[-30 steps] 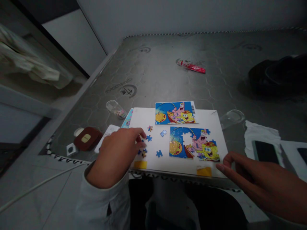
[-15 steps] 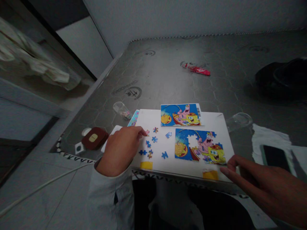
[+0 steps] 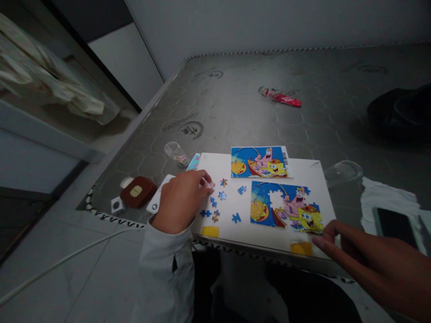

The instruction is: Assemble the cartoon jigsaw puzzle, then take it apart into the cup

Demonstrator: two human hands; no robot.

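My left hand (image 3: 183, 199) is at the left of a white board (image 3: 225, 235), its thumb and fingertips closed on a small pink jigsaw piece (image 3: 212, 185). Several loose pieces, mostly blue, lie beside it, among them a blue piece (image 3: 236, 218) and an orange-brown one (image 3: 224, 182). A partly assembled cartoon jigsaw (image 3: 261, 211) lies on the right half, with a gap in its upper middle and a ragged right edge. Above it sits the matching picture card (image 3: 259, 161). My right hand (image 3: 373, 262) rests by the board's lower right corner, thumb and index curled together; whatever is between them is hidden.
Clear plastic cups lie at both sides: the left cup (image 3: 177, 154) holds small bits, the right cup (image 3: 343, 172) is on its side. A brown case (image 3: 137, 192) is left; a phone (image 3: 395, 226) on white paper is right. A red-handled tool (image 3: 281, 97) lies farther back.
The view has shifted slightly, moving the scene rightward. My left fingers have drawn around the pink piece, while my right hand stays by the board's corner.
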